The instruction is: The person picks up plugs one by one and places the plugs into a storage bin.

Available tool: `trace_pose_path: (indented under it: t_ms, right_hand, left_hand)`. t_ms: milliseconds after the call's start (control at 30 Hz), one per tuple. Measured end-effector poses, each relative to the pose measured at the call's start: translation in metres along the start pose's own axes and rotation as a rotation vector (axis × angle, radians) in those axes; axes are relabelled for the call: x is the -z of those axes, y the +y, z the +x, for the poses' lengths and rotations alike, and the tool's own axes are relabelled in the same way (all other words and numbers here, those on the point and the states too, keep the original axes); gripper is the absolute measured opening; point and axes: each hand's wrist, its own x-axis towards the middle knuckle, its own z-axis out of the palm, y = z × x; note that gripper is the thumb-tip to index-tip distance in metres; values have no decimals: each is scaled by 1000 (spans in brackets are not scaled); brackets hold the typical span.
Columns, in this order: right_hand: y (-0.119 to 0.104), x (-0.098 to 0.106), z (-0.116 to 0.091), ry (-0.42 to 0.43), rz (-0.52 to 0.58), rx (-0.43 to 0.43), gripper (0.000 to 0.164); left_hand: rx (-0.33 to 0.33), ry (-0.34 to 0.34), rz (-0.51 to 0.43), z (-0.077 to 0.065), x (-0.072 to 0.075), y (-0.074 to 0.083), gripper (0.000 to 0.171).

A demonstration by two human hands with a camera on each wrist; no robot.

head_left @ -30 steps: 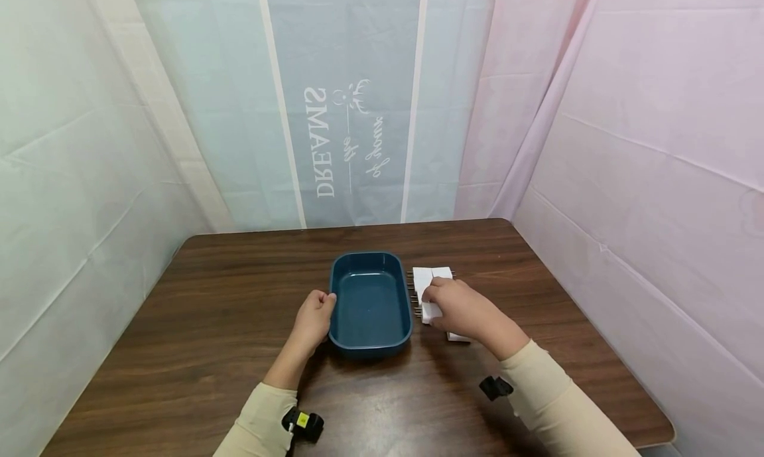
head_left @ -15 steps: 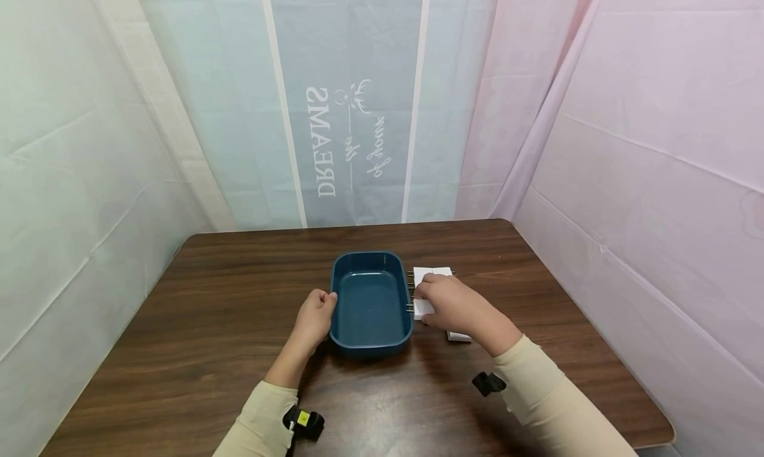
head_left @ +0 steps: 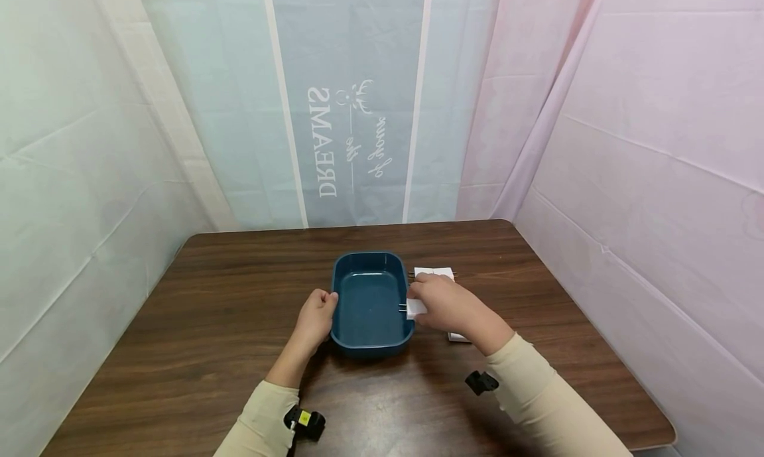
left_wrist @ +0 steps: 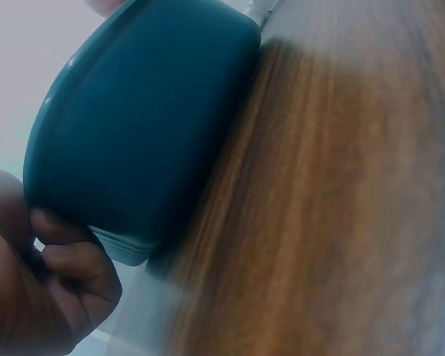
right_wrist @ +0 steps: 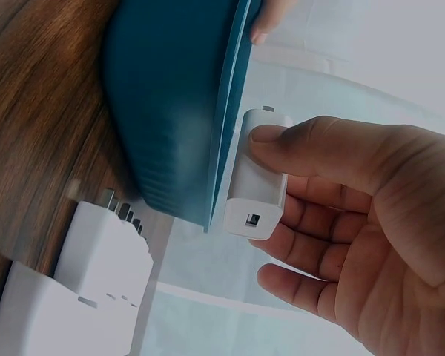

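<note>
A deep blue rectangular tray (head_left: 371,351) rests on the brown wooden table (head_left: 239,298). My left hand (head_left: 313,316) pinches its left rim; curled fingers (left_wrist: 78,259) show under that rim in the left wrist view. Between thumb and fingers, my right hand (head_left: 451,306) pinches a white USB charger (right_wrist: 258,176). Its two metal prongs point left, over the inside of the tray, and its body overlaps the right rim in the head view. A USB port shows on the end face nearest the right wrist camera.
Several more white chargers (right_wrist: 96,252) stand in a group on the table right of the tray, prongs outward. Partly hidden under my right hand is another white block (head_left: 458,337). Fabric curtains (head_left: 644,178) enclose the table's back and sides.
My right hand has picked the charger out of the group and carried it left, up to the tray's right rim. My left hand has stayed at the left rim.
</note>
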Motion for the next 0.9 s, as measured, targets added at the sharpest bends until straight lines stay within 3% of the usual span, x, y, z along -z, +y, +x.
trace_pose_path:
  t_ms: [900]
  right_hand:
    - [-23, -4, 18, -14, -31, 60, 27]
  left_hand:
    - [9, 6, 20, 1, 1, 0, 25]
